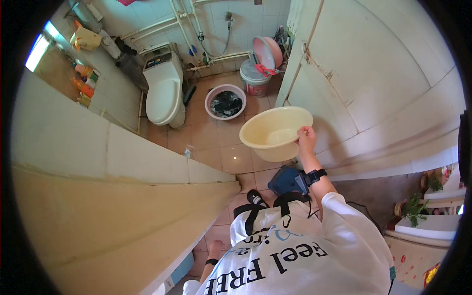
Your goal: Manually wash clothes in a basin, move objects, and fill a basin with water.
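Observation:
My right hand [306, 140] grips the near right rim of a pale yellow plastic basin [273, 129], which hangs tilted above the tiled floor and shows nothing inside. My left hand [217, 246] is low at my left side, beside the wall edge; it holds nothing that I can see, and its fingers are partly blurred. Beyond the yellow basin, a pale pink basin [208, 107] stands on the floor with dark wet cloth [225, 104] and some suds in it.
A white toilet [164, 97] stands at the far left. A lidded bucket [256, 86] and a leaning pink basin [276, 51] are by the back wall. Walls flank the doorway at left, a door [354, 73] at right. A dark blue object [285, 179] lies near my feet.

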`<move>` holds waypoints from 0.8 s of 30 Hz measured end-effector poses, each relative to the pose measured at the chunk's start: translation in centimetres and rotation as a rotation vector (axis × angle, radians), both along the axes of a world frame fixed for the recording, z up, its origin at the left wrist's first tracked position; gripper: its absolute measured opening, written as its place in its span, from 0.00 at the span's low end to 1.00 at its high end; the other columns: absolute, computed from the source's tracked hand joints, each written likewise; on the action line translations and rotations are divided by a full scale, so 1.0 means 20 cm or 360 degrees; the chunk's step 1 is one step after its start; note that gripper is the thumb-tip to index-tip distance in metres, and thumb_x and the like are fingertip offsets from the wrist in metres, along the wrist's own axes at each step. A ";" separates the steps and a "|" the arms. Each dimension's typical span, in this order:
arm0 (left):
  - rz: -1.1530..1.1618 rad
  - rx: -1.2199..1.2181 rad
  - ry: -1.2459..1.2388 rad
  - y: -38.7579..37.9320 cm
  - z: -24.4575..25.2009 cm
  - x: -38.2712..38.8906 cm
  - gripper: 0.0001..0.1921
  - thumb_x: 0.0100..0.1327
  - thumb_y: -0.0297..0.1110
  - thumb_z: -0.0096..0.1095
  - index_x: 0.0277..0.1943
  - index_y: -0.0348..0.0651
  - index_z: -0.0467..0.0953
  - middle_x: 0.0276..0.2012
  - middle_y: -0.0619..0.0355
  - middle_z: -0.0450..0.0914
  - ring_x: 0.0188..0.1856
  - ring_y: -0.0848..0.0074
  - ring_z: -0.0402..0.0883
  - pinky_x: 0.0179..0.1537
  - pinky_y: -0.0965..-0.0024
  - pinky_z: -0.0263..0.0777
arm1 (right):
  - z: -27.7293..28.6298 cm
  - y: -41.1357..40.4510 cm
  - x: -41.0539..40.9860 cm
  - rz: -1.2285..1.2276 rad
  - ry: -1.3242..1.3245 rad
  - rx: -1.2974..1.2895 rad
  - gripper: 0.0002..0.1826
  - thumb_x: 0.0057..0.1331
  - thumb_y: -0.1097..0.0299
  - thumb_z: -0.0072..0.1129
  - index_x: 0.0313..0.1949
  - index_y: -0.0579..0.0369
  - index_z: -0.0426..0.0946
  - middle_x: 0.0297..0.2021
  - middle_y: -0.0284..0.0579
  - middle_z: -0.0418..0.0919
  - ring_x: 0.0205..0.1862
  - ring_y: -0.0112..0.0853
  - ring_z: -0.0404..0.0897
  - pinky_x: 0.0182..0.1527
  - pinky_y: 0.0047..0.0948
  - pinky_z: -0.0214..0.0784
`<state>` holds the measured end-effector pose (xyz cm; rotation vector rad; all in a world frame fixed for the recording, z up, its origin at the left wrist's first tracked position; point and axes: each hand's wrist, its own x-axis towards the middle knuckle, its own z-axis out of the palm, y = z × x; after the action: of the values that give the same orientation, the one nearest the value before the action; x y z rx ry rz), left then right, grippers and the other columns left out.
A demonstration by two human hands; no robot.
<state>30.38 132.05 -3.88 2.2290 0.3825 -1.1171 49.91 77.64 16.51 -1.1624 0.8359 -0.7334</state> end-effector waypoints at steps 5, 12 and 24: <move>-0.0883 0.0277 -0.0012 -0.04 0.20 -0.04 0.12 0.54 0.35 0.51 0.35 0.36 0.76 0.30 0.54 0.80 0.34 0.68 0.80 0.33 0.69 0.74 | 0.06 0.02 -0.04 -0.0009 0.0124 0.0033 0.07 0.52 0.76 0.51 0.31 0.50 0.66 0.24 0.31 0.66 0.23 0.20 0.68 0.23 0.20 0.66; -0.0380 -0.0158 -0.0347 -0.01 -0.01 -0.03 0.12 0.57 0.31 0.48 0.39 0.31 0.72 0.28 0.51 0.79 0.31 0.69 0.80 0.31 0.68 0.74 | 0.08 0.03 0.04 -0.0007 0.0111 -0.0031 0.06 0.52 0.76 0.50 0.31 0.51 0.66 0.25 0.33 0.67 0.24 0.23 0.69 0.24 0.22 0.66; 0.0151 -0.0230 0.0028 -0.43 0.22 0.17 0.11 0.61 0.30 0.46 0.38 0.30 0.71 0.27 0.49 0.77 0.24 0.69 0.78 0.23 0.69 0.75 | 0.02 -0.17 0.08 -0.0093 -0.0003 -0.0008 0.05 0.52 0.77 0.51 0.30 0.55 0.68 0.25 0.36 0.69 0.23 0.23 0.69 0.23 0.22 0.68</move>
<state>33.72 123.38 0.50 2.0550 0.3979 -1.0805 51.47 74.22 16.88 -1.1454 0.8699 -0.7845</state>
